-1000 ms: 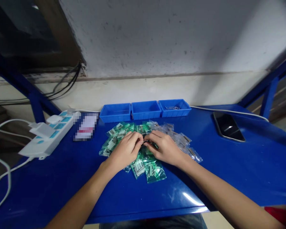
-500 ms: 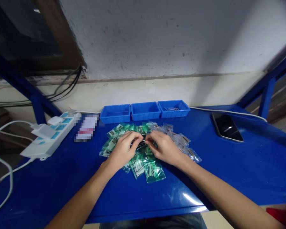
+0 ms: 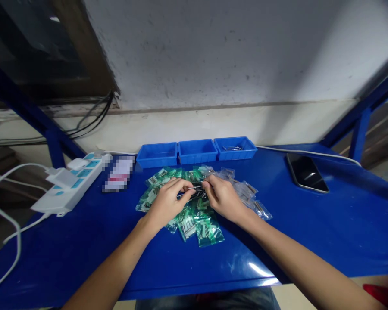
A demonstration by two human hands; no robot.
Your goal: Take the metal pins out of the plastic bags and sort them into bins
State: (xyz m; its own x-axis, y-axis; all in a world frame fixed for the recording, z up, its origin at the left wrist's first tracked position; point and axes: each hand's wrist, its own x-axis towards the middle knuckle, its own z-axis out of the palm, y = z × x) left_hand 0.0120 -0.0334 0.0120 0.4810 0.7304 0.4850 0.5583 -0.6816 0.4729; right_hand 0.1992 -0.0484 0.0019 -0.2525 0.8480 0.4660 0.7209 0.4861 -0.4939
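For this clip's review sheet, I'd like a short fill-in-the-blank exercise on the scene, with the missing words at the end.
1. The left hand pinches a thin rod between index finger and ____.
2. The small bags nearest the front edge of the table are tinted ____.
3. In the row of three blue trays, a cluster of thin metal pieces lies in the ____ one.
4. The white power strip is at the picture's ____ side.

Missing words: thumb; green; rightmost; left.
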